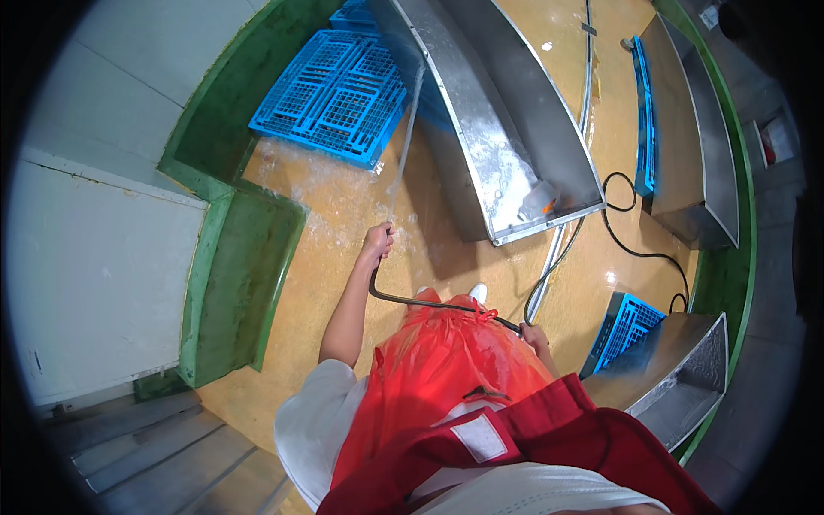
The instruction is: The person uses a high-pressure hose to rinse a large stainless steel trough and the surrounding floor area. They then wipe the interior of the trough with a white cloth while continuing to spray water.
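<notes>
My left hand (378,241) grips a dark hose (429,302) by its end, and a jet of water (403,150) runs from it up to the side of a long steel trough (532,172). My right hand (530,334) is closed around the same hose at my right side, beside my red apron (438,369). An orange item (549,207) with something pale lies inside the trough's near end. Water splashes over the tan floor (309,223) beside a blue plastic pallet (326,94).
Green ledges (232,283) border the left wall. More steel troughs stand at the right (687,163) and lower right (669,378), with blue pallets (644,112) beside them. The hose loops across the floor to the right, crossing a narrow metal strip (588,77).
</notes>
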### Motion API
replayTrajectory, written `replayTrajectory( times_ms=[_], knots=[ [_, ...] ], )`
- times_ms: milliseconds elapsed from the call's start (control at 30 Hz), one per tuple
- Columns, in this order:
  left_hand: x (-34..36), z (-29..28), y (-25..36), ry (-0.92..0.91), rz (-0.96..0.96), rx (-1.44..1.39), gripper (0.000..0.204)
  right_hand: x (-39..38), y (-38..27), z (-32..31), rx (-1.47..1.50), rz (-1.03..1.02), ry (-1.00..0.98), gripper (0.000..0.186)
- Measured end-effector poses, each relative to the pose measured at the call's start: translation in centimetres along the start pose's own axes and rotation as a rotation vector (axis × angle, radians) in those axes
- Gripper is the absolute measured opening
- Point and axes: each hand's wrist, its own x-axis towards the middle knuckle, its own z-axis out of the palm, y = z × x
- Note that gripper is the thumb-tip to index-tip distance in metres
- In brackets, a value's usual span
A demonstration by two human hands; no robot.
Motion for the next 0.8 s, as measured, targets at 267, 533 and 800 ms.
replayTrajectory(
  times_ms=[267,533,800],
  knots=[
    [-0.1,1.2,-5.6,-0.037,-0.056,0.309,0.026,-1.0,-1.9,-1.5,-0.074,-0.052,-0.023,0.065],
    [-0.8,2.8,-8.9,-0.126,-0.023,0.62,0.036,-0.6,-1.6,-1.0,-0.145,-0.027,0.052,0.07],
    [1.1,2.8,-15.8,-0.287,0.174,1.057,0.045,-2.3,-3.7,-2.3,-0.123,-0.043,-0.023,0.068]
  ],
)
